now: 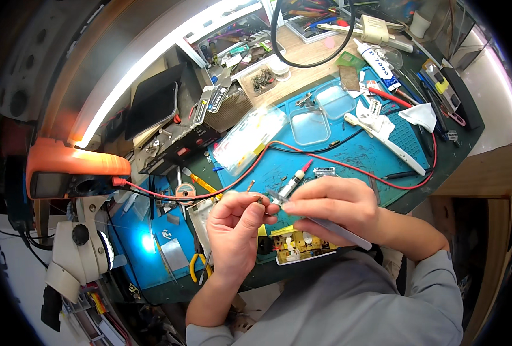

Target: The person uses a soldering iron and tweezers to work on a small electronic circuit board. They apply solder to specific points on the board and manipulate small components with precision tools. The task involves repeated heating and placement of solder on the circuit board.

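My left hand is closed, thumb and fingers pinching a tiny part that is too small to name. From the right, my right hand grips grey metal tweezers, whose tips reach close to that tiny part; whether they touch it cannot be made out. Below both hands, at the table's near edge, lies an opened yellow-and-white device with its inner parts and wires showing. A syringe-like tube with a pink tip rests on the blue mat just beyond my fingers.
An orange multimeter stands at the left, its red and black leads crossing the mat. A microscope-like white fixture is below it. Clear plastic boxes, a white toothbrush, a glue tube and yellow-handled pliers lie around.
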A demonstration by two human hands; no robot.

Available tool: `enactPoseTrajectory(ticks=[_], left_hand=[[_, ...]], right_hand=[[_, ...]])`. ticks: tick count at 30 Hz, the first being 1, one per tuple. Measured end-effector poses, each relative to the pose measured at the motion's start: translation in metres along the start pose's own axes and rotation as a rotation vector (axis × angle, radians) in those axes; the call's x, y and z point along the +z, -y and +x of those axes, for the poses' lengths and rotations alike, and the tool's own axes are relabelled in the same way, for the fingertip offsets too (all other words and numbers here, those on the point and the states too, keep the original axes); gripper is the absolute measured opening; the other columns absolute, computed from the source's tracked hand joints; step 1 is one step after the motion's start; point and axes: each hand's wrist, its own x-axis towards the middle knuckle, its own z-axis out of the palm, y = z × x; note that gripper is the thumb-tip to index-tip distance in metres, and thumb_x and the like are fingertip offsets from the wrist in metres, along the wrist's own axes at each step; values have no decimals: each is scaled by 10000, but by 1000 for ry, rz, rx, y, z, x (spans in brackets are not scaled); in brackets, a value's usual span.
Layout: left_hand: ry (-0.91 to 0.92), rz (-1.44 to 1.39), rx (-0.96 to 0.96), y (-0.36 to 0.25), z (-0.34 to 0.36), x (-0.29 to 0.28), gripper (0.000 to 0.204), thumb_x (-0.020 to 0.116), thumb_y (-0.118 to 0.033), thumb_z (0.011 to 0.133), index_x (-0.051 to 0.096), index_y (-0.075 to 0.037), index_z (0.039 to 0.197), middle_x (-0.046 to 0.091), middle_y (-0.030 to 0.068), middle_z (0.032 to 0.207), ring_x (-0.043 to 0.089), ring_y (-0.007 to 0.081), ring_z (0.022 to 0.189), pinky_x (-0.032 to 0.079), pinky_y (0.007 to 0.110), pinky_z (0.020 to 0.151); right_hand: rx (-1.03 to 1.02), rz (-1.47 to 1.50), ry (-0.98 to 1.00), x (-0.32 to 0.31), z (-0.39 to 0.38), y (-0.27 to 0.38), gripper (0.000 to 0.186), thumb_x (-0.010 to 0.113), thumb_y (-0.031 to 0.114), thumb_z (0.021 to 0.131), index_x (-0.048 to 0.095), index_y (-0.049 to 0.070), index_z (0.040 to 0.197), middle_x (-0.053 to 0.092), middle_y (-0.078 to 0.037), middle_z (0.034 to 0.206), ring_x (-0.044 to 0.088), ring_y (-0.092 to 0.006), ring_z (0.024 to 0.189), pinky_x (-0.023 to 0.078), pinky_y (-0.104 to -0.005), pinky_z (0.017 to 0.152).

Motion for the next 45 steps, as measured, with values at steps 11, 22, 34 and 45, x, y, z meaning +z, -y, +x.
enactPoseTrajectory(ticks=[11,22,34,45], left_hand=[[5,-449,-379,-2,0,-5,197,611,-52,963,623,-39,1159,656,91,1085,672,156,977,594,245,814],[20,-456,-449,-6,-3,1,184,603,-90,977,641,-25,1145,691,96,1038,690,170,952,602,256,773],[-16,-420,-456,-7,-3,3,211,613,-96,976,629,14,1156,692,112,1036,690,162,919,588,247,783],[-17,-353,-434,-7,-2,5,214,618,-121,980,631,21,1139,684,97,1015,660,155,906,547,260,802]], right_hand=[[-103,43,-55,6,-5,-11,276,784,0,772,708,14,1037,683,-114,924,685,-210,754,574,-299,620],[-17,123,-29,5,-5,-11,277,770,5,773,692,10,1038,702,-160,1041,722,-268,887,603,-345,732],[-17,111,-3,5,-5,-12,276,721,-41,775,682,-3,1045,700,-166,1036,725,-269,872,603,-336,703],[-8,67,-1,7,-6,-11,254,721,-15,796,682,3,1046,688,-153,1036,714,-253,838,595,-325,680]])
